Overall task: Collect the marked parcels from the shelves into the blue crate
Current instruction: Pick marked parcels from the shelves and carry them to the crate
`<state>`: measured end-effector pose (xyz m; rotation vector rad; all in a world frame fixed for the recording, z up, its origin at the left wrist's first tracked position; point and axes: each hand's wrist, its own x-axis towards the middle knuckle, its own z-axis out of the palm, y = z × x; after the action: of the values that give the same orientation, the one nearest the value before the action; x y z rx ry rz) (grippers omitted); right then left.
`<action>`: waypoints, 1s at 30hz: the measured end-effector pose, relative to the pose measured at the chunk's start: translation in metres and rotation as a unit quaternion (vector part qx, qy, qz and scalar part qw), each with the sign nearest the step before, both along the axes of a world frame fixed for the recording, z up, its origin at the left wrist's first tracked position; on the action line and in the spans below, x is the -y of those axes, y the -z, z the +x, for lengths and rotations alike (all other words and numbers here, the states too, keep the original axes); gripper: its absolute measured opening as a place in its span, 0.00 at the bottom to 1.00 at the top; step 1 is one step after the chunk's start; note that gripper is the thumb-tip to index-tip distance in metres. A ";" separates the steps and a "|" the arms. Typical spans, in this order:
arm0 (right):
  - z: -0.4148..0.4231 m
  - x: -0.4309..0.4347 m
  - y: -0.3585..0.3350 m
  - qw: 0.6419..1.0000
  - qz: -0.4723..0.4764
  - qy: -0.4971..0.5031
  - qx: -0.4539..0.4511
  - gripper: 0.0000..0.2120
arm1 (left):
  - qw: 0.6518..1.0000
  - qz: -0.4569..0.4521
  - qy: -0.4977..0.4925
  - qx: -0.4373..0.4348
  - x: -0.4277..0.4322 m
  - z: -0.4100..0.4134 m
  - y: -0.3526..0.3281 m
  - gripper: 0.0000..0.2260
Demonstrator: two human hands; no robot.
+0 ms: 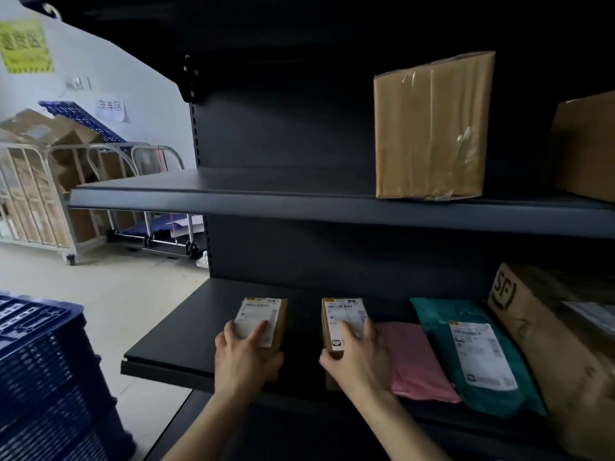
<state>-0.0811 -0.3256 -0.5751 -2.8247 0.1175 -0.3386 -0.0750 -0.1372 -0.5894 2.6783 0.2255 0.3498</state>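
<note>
Parcels are not yet crated: on the lower shelf (pixel 173 341) the left parcel (pixel 263 322) is gripped by the left hand (pixel 244 357), the right parcel (pixel 342 319) by the right hand (pixel 357 359), with the blue crate (pixel 43 361) near left.

Wire cage trolley (pixel 33 194) with cardboard boxes (pixel 43 128), yellow wall sign (pixel 26 46)

Parcel depot: shelved parcels (pixel 432 128), roll cages (pixel 33 194).

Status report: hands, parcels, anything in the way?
Left hand grips left parcel, right hand grips right parcel, both on lower shelf. Pink mailer beside right parcel. Blue crate at left, nothing blocking.
</note>
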 end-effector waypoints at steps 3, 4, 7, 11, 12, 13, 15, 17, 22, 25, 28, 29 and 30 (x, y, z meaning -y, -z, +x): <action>-0.004 -0.005 0.003 1.000 -0.018 -0.008 0.009 0.31 | 1.000 -0.002 0.004 0.006 -0.005 0.002 0.002 0.31; -0.003 -0.010 0.002 1.000 -0.022 -0.011 0.002 0.31 | 1.000 0.005 0.004 0.005 -0.006 0.003 0.002 0.31; 0.001 -0.028 0.000 0.999 -0.028 -0.037 -0.018 0.34 | 0.999 0.044 -0.002 -0.004 -0.013 0.005 0.001 0.32; -0.001 -0.032 -0.005 0.997 -0.019 -0.070 -0.038 0.36 | 0.996 0.081 -0.008 -0.045 -0.019 0.003 -0.010 0.33; -0.004 -0.024 -0.006 0.997 -0.008 -0.075 -0.035 0.37 | 0.995 0.085 -0.005 -0.051 -0.016 0.001 -0.013 0.34; -0.008 -0.012 -0.007 0.997 0.009 -0.078 -0.025 0.37 | 0.996 0.083 0.005 -0.043 -0.011 -0.001 -0.016 0.35; -0.017 0.020 -0.007 0.997 0.042 -0.070 0.015 0.36 | 0.997 0.065 0.041 0.015 0.009 -0.008 -0.021 0.34; -0.027 0.058 -0.003 0.997 0.042 -0.039 0.055 0.32 | 0.990 0.046 0.095 0.094 0.041 -0.020 -0.026 0.33; -0.051 0.139 0.014 0.997 0.002 0.066 0.044 0.28 | 0.939 0.020 0.290 0.181 0.138 -0.037 -0.013 0.24; -0.060 0.171 0.022 0.994 -0.007 0.107 0.003 0.30 | 0.935 0.071 0.337 0.081 0.182 -0.028 0.010 0.27; -0.059 0.193 0.025 0.990 -0.009 0.134 -0.042 0.32 | 0.928 0.156 0.337 0.001 0.209 -0.016 0.023 0.34; -0.058 0.199 0.027 0.989 -0.007 0.140 -0.056 0.33 | 0.927 0.173 0.333 -0.014 0.214 -0.013 0.025 0.36; -0.055 0.203 0.028 0.987 -0.005 0.144 -0.068 0.33 | 0.927 0.185 0.326 -0.024 0.218 -0.010 0.027 0.36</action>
<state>-0.1362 -0.5284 -0.6032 -2.8387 0.5568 -0.2054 -0.0849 -0.3553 -0.6168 2.9187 -0.7802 0.1171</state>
